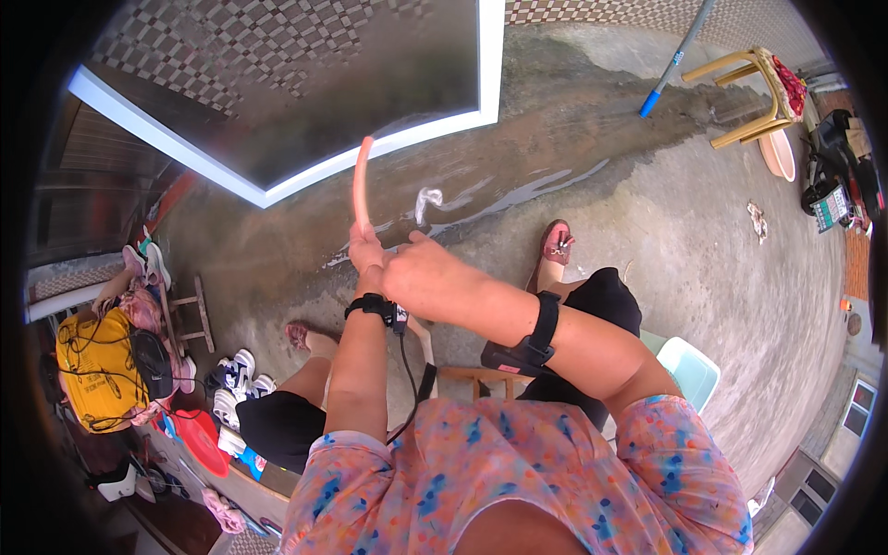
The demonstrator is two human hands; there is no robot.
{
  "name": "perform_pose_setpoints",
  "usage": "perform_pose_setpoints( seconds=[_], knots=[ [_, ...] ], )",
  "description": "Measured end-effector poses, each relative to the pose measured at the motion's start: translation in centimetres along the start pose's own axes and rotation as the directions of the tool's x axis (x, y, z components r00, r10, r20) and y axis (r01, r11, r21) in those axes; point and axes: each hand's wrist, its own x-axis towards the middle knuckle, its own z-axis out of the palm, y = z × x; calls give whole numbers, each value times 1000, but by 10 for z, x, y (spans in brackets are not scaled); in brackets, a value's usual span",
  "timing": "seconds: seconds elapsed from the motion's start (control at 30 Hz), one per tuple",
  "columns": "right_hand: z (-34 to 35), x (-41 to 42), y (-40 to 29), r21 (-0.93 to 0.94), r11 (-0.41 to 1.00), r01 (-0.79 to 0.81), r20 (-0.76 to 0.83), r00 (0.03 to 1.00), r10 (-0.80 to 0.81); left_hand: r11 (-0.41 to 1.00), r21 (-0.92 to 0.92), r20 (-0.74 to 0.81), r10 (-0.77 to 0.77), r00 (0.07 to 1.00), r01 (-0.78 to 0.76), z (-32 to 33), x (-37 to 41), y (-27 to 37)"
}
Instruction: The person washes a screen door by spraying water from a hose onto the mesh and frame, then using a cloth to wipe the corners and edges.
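An orange-pink flexible hose point(362, 184) rises from my left hand point(366, 248), which grips it near its free end. Closed right behind, my right hand point(420, 269) touches the left and covers the hose there; most of its fingers are hidden. Below my wrists a pale length of the hose shows again between my legs. In front of the hose end stands a large panel with a white frame point(388, 144), its dark surface showing a checkered pattern. A small patch of white water point(428, 202) appears right of the hose, above wet concrete.
Wet concrete floor point(555, 139) stretches along the panel. At right are a blue-tipped pole point(652, 100), a tan stool point(753, 128), a pink basin point(777, 154) and a pale green plastic seat point(687, 371). Sneakers point(239, 374), a yellow bag point(97, 368) and a red basin point(198, 440) crowd the left.
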Motion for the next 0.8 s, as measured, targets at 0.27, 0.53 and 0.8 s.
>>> perform_pose_setpoints(
  seconds=[0.27,0.53,0.8],
  knots=[
    [-1,0,3,-42,998,52,14,999,-52,994,10,103,-110,989,110,3,7,0],
    [4,1,3,-109,993,48,39,998,-44,996,87,46,9,999,-13,20,-9,0],
    [1,2,4,-66,998,-8,115,993,15,932,276,166,195,967,-235,15,-50,61]
  ],
)
